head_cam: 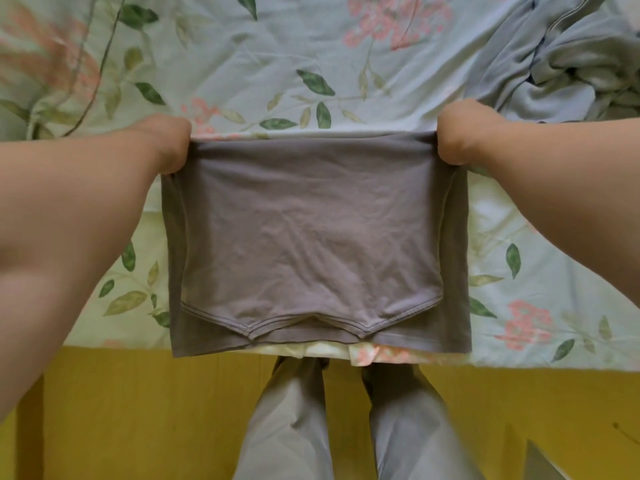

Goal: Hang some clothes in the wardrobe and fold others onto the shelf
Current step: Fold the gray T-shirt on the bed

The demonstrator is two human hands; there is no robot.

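Observation:
A mauve-grey garment lies folded in layers on the bed, its stitched hem toward me and its near edge hanging slightly over the bed's edge. My left hand grips the garment's far left corner, fingers curled under the fold. My right hand grips the far right corner the same way. The fold between both hands is pulled straight. My fingertips are hidden under the cloth.
The bed wears a pale floral sheet. A crumpled blue-grey pile of clothes lies at the far right. A thin cord runs across the far left. Below the bed edge are a yellow floor and my legs in grey trousers.

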